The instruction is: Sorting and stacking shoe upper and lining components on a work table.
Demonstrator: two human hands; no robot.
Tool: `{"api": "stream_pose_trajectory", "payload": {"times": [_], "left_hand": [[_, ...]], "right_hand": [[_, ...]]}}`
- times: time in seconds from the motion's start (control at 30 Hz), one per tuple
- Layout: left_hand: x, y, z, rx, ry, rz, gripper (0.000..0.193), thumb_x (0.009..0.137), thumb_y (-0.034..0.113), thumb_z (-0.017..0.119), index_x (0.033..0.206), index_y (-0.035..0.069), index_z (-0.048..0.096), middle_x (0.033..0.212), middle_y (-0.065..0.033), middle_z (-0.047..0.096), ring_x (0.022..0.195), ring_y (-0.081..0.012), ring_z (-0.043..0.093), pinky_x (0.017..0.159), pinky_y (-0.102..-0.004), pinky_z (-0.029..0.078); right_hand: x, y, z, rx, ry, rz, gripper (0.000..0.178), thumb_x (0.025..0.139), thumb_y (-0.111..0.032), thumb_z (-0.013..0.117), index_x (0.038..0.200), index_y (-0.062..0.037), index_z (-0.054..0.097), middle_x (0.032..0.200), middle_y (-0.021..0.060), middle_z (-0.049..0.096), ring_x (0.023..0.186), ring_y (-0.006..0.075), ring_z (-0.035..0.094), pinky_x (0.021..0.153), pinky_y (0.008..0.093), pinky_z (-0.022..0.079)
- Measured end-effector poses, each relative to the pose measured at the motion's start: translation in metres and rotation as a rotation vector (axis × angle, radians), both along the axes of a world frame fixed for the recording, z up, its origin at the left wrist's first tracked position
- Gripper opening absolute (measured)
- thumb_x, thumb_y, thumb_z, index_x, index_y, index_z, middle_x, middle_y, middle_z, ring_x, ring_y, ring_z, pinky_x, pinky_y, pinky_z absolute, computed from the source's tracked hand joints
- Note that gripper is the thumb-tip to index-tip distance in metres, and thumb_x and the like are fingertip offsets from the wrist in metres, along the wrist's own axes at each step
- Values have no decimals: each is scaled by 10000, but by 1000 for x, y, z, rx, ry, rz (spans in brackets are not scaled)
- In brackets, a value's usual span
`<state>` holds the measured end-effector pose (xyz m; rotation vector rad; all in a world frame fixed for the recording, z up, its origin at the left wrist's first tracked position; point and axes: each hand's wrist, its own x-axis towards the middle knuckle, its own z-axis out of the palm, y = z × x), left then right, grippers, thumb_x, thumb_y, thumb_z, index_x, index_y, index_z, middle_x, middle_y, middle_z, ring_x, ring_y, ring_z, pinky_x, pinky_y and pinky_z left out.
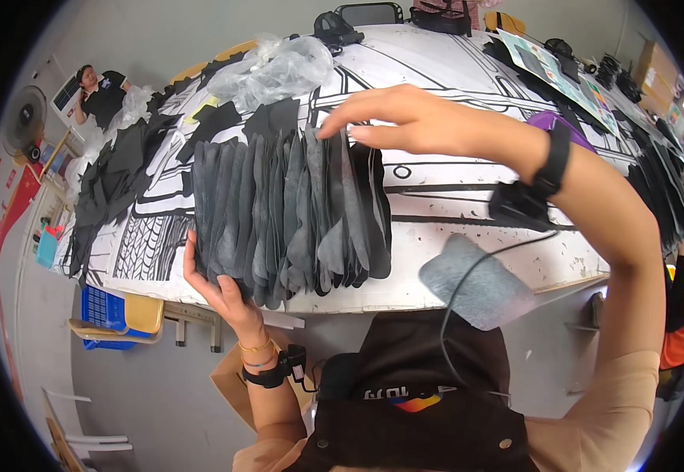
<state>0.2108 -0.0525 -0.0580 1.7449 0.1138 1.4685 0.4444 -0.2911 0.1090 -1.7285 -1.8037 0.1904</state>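
Note:
A long row of dark grey, fabric-like flat pieces [279, 212] stands on edge, packed side by side, near the front edge of the table. My left hand [228, 297] rests against the lower left end of this row, thumb and fingers spread. From the right, my right hand [405, 118] arches over the row. Its fingers are stretched and apart, with the fingertips at the upper edges of the pieces. Whether those fingertips press on a piece is hard to see. A grey fuzzy cloth pad [475, 283] lies at the table edge, right of the row.
The table [436, 252] has a black-and-white drawn covering. Dark scraps [117, 185] and clear plastic bags [271, 71] lie at its left and back. More dark pieces [660, 189] are stacked at far right. A cable [446, 330] hangs before me. Another person [102, 94] is at far left.

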Motion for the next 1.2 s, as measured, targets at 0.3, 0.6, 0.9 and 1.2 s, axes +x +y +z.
{"api": "stream_pose_trajectory", "payload": {"times": [0.3, 0.6, 0.9, 1.2], "left_hand": [[12, -6, 3, 27, -3, 34, 707, 991, 488, 511, 1454, -34, 394, 1501, -169, 430, 1405, -288, 389, 1188, -447, 278], [10, -5, 1, -17, 51, -30, 618, 1006, 400, 496, 1445, -27, 408, 1513, -174, 422, 1409, -293, 385, 1192, -458, 271], [2, -4, 0, 118, -83, 275, 583, 1039, 361, 369, 1454, -48, 399, 1525, -179, 419, 1449, -290, 343, 1228, -459, 192], [-5, 1, -3, -119, -182, 377, 575, 1054, 369, 460, 1442, -42, 355, 1525, -196, 348, 1445, -287, 317, 1215, -441, 209]], "right_hand": [[66, -25, -47, -70, -300, -257, 327, 950, -264, 586, 1247, -175, 688, 1238, 170, 677, 1164, 381, 623, 1029, 487, 473], [180, 20, 7, 163, -502, -432, 358, 887, -275, 579, 1160, -120, 749, 1045, 167, 757, 989, 258, 733, 885, 387, 559], [164, 12, 102, 290, -362, -575, 381, 834, -194, 541, 1102, -25, 752, 915, 132, 776, 856, 238, 751, 790, 333, 585], [164, 40, 92, 386, -555, -254, 326, 843, -107, 556, 1079, 23, 739, 840, 150, 762, 765, 215, 749, 701, 298, 596]]}}
